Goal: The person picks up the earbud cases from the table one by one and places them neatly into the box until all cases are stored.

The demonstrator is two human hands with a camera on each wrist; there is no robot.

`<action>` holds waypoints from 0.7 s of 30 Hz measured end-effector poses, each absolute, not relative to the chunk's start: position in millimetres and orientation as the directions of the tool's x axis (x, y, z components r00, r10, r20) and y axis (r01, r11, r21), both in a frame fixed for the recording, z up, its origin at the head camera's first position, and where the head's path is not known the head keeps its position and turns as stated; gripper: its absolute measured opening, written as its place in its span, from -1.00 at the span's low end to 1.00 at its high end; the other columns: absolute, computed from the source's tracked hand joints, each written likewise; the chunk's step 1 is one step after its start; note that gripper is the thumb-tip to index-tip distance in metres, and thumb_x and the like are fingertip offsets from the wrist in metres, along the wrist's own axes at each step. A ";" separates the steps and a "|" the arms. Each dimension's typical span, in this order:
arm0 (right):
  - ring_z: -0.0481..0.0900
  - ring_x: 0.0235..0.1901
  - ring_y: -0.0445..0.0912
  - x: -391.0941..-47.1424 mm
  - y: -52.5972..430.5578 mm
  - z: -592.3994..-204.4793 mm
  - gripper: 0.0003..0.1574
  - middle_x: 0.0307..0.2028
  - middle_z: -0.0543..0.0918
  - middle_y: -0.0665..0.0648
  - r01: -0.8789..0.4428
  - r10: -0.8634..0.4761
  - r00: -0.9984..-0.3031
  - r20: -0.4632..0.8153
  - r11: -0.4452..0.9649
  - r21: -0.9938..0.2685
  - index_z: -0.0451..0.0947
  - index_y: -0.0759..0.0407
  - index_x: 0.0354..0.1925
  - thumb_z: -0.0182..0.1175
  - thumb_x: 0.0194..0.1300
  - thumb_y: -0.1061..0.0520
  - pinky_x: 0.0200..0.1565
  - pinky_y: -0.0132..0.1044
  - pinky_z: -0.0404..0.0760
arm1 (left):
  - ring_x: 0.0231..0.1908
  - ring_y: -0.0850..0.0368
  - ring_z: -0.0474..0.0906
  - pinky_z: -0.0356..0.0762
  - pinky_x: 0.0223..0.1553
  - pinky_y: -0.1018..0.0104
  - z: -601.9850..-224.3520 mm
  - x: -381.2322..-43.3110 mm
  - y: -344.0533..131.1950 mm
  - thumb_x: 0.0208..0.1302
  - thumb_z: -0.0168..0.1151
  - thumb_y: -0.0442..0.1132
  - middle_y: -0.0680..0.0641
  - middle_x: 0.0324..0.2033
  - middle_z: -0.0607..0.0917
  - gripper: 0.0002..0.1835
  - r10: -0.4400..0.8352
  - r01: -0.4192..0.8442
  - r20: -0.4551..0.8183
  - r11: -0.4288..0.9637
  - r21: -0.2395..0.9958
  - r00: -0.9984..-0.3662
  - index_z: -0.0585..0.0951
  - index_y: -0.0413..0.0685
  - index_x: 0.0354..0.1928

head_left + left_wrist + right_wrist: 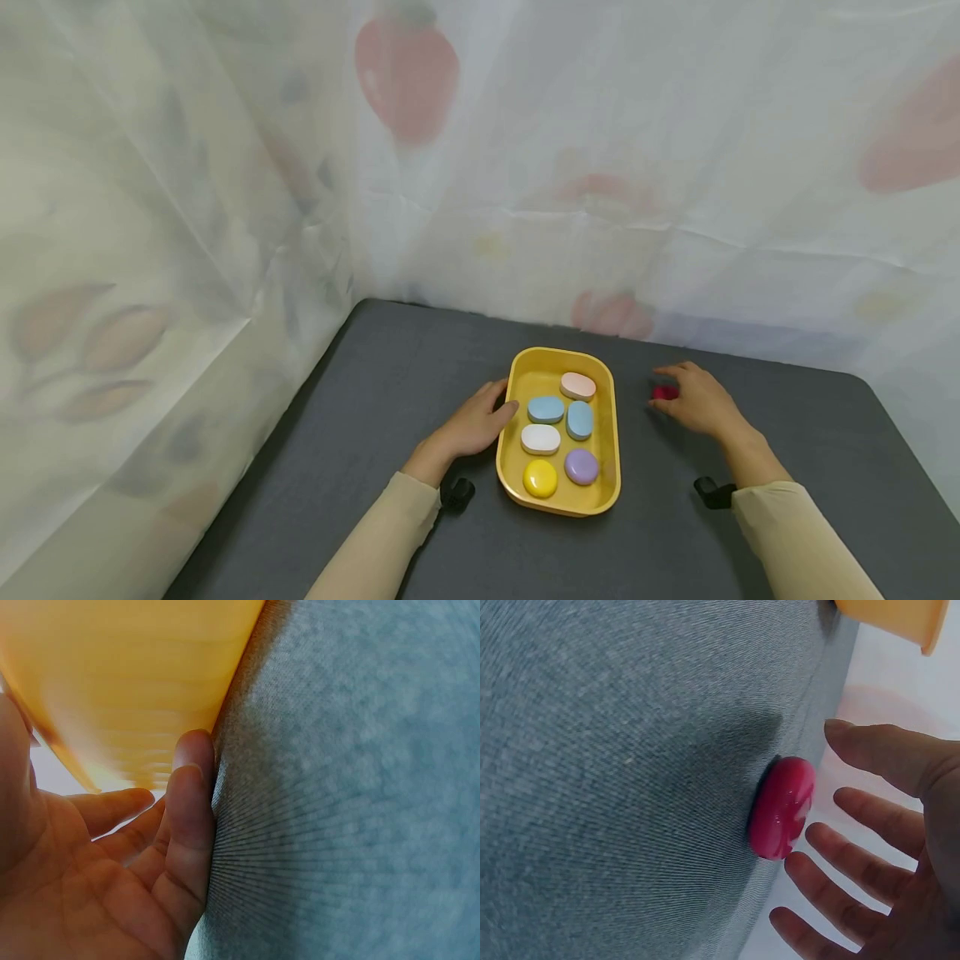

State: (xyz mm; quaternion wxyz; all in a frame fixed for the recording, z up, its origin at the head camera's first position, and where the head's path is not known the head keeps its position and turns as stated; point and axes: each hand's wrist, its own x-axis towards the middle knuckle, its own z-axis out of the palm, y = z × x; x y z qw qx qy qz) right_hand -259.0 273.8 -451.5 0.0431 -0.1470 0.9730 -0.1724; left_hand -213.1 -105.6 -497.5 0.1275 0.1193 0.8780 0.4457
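A yellow tray (617,433) lies on the dark table, its long sides running away from me. My left hand (472,425) holds its left side, the thumb at the rim and the fingers (191,817) against the outer wall. Inside lie smooth soap-like pieces: pale pink (577,385), two light blue (545,408), white (540,439), glossy yellow (540,478) and purple (581,467). Right of the tray, my right hand (701,402) is spread around a glossy dark-pink rounded piece (782,810) on the table. A gap shows between thumb and piece; fingertip contact is unclear.
Dark grey cloth covers the table (420,350). White fabric with fruit prints (480,208) hangs along the back and left edges. A black strap end (457,496) sticks out at the left wrist, another (712,493) at the right.
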 end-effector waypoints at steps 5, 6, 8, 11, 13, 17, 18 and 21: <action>0.47 0.15 0.46 -259.0 276.6 -453.9 -0.21 0.25 0.46 0.58 -0.259 -0.291 -0.956 -0.045 0.904 -0.341 0.54 0.38 0.30 0.46 0.25 -0.03 0.07 0.33 0.53 | 0.48 -0.06 0.32 0.30 0.46 -0.12 -498.2 -213.1 -106.0 0.63 -0.13 0.14 -0.10 0.50 0.36 -0.33 0.320 0.092 -0.121 0.579 0.810 -0.940 0.18 0.06 0.64; 0.48 0.14 0.45 -259.2 276.8 -454.3 -0.21 0.24 0.47 0.57 -0.257 -0.290 -0.956 -0.048 0.904 -0.341 0.54 0.38 0.30 0.47 0.25 -0.03 0.06 0.31 0.54 | 0.48 -0.06 0.33 0.31 0.46 -0.12 -498.5 -213.4 -106.0 0.63 -0.13 0.15 -0.10 0.49 0.36 -0.33 0.319 0.094 -0.120 0.580 0.809 -0.940 0.18 0.05 0.63; 0.50 0.10 0.41 -259.6 277.5 -455.4 -0.22 0.22 0.49 0.56 -0.251 -0.285 -0.957 -0.054 0.906 -0.342 0.55 0.38 0.28 0.47 0.23 -0.01 0.03 0.27 0.56 | 0.47 -0.05 0.33 0.30 0.46 -0.12 -498.3 -213.4 -105.9 0.63 -0.13 0.15 -0.10 0.49 0.36 -0.33 0.319 0.094 -0.119 0.580 0.810 -0.940 0.18 0.05 0.64; 0.53 0.05 0.35 -261.1 278.7 -457.5 -0.25 0.18 0.51 0.54 -0.244 -0.280 -0.958 -0.061 0.908 -0.339 0.56 0.37 0.27 0.47 0.23 0.01 -0.01 0.22 0.58 | 0.48 -0.05 0.32 0.30 0.46 -0.12 -498.1 -213.9 -105.9 0.63 -0.13 0.15 -0.09 0.49 0.36 -0.32 0.320 0.096 -0.117 0.579 0.809 -0.940 0.17 0.05 0.64; 0.54 0.03 0.32 -261.8 279.4 -459.0 -0.27 0.16 0.52 0.53 -0.241 -0.279 -0.958 -0.066 0.910 -0.337 0.57 0.37 0.26 0.46 0.23 0.03 -0.04 0.20 0.58 | 0.48 -0.05 0.32 0.30 0.46 -0.12 -498.3 -214.2 -105.9 0.64 -0.14 0.14 -0.09 0.49 0.36 -0.32 0.322 0.097 -0.118 0.579 0.810 -0.939 0.17 0.04 0.64; 0.55 -0.01 0.29 -262.4 280.3 -461.3 -0.31 0.13 0.53 0.52 -0.239 -0.279 -0.957 -0.076 0.911 -0.338 0.56 0.37 0.26 0.44 0.26 0.07 -0.06 0.17 0.58 | 0.46 -0.05 0.34 0.31 0.46 -0.10 -498.3 -214.1 -105.7 0.63 -0.13 0.14 -0.10 0.48 0.38 -0.33 0.319 0.098 -0.119 0.587 0.804 -0.940 0.18 0.04 0.63; 0.55 -0.02 0.29 -262.4 280.3 -461.6 -0.32 0.13 0.53 0.52 -0.238 -0.280 -0.957 -0.077 0.910 -0.340 0.56 0.38 0.26 0.43 0.26 0.08 -0.06 0.17 0.58 | 0.46 -0.05 0.35 0.31 0.46 -0.10 -498.2 -214.1 -105.6 0.63 -0.12 0.14 -0.10 0.48 0.38 -0.32 0.317 0.096 -0.120 0.590 0.802 -0.941 0.18 0.05 0.63; 0.55 -0.06 0.26 -262.4 280.5 -462.0 -0.34 0.10 0.54 0.51 -0.239 -0.281 -0.957 -0.077 0.907 -0.346 0.57 0.39 0.25 0.42 0.27 0.10 -0.09 0.15 0.58 | 0.45 -0.04 0.36 0.32 0.46 -0.09 -498.0 -214.2 -105.0 0.62 -0.11 0.14 -0.09 0.47 0.39 -0.32 0.312 0.094 -0.122 0.596 0.797 -0.942 0.18 0.05 0.63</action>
